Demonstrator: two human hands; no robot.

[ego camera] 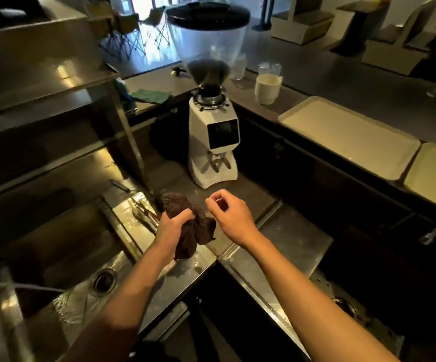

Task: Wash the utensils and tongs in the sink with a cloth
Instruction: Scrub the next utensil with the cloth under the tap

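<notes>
The person stands at the corner where the steel counter (253, 190) turns. The left hand (173, 224) is over the counter's near edge, its fingers (185, 215) wrapped around a bunched dark brown cloth (202, 227). The cloth's loose ends droop toward the wet steel, and it looks gathered up so it can be carried to the sink rather than spread flat.

The right hand (233, 218) hovers just beside the cloth without touching it. Its fingers are loosely curled, thumb and forefinger near each other, with nothing between them that I can see. I'd guess it is free to pick up whatever gets washed first.

That would be the utensils (143, 209), thin metal pieces lying on the shiny strip of counter along the sink's right rim, just beyond the left hand. They are too blurred for me to tell which are the tongs. The sink (55, 231) is to the left and holds no utensils that I can make out. Its floor glistens around the drain (104, 280), and a pale hose (28, 286) crosses its near corner.

A white coffee grinder (213, 142) stands toward the back edge, well behind both hands. It is out of the way unless an elbow swings wide. Cream trays (347, 137), a stack of white cups (266, 87) and a green rag (151, 95) sit on the raised far ledges, well apart from the work.
</notes>
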